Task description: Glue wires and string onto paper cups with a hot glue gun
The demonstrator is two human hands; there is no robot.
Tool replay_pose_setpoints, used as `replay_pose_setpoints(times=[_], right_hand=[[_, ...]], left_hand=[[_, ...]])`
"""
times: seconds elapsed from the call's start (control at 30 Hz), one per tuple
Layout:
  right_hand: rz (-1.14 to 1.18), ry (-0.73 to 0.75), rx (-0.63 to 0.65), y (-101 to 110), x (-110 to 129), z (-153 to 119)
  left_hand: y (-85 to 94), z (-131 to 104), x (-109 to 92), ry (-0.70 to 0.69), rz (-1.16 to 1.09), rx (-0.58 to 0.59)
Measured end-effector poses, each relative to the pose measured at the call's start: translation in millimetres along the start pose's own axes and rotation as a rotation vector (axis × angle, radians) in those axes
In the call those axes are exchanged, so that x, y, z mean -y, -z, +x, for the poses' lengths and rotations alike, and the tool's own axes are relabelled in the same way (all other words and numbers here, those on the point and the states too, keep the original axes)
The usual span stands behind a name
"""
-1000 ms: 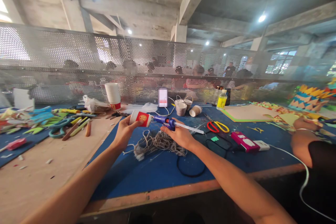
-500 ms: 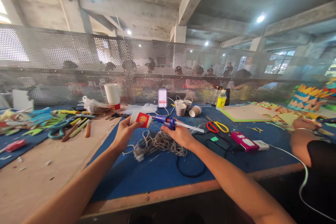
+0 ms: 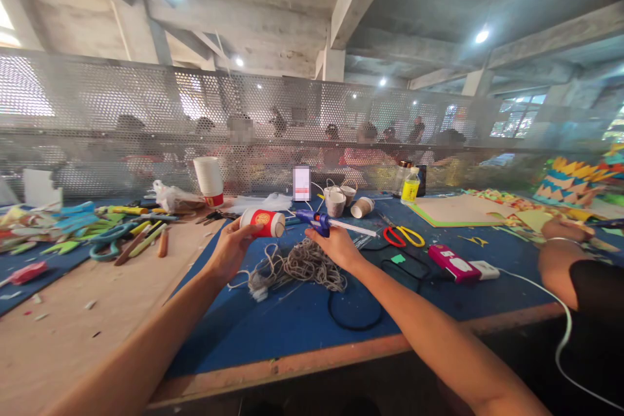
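My left hand [image 3: 228, 248] grips a red and white paper cup [image 3: 263, 223] lying on its side in the air, its base turned to the right. In my right hand [image 3: 336, 246] is a blue glue gun [image 3: 316, 220], its nozzle pointing left toward the cup's base, a small gap apart. A white glue stick [image 3: 358, 228] sticks out of the gun's back. Below both hands, a tangled heap of grey cord [image 3: 309, 265] rests on the blue table mat [image 3: 244, 338].
Cord-wrapped cups [image 3: 335, 202], red and yellow scissors [image 3: 403, 236] and a magenta box [image 3: 453, 264] lie beyond and to the right. A cup stack [image 3: 208, 179] and a phone [image 3: 301, 183] stand at the back. Another person's arm [image 3: 560, 260] is at the far right.
The cup has turned so its base shows more toward me. The glue gun's nozzle has drawn slightly right, away from the cup.
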State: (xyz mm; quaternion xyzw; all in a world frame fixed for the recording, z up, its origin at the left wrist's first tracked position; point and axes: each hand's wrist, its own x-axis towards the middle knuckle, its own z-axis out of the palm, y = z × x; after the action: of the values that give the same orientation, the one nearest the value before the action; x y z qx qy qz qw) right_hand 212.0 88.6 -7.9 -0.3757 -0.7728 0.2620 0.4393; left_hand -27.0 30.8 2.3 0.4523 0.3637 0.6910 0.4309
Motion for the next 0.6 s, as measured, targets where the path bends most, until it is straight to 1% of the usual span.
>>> replay_pose_setpoints(times=[0.2, 0.33, 0.47, 0.6], right_hand=[[0.248, -0.083, 0.068, 0, -2, 3], [0.441, -0.060, 0.099, -3, 2, 3], [0.509, -0.009, 0.132, -3, 7, 0], [0.545, -0.012, 0.173, -3, 12, -3]], left_hand=[[-2.4, 0, 2, 0.075, -0.032, -0.010], [-3.5, 1, 6, 0.093, -0.032, -0.034], [-4.6, 0, 8, 0.103, -0.026, -0.024], [-6.5, -2, 7, 0.112, -0.014, -0.018]])
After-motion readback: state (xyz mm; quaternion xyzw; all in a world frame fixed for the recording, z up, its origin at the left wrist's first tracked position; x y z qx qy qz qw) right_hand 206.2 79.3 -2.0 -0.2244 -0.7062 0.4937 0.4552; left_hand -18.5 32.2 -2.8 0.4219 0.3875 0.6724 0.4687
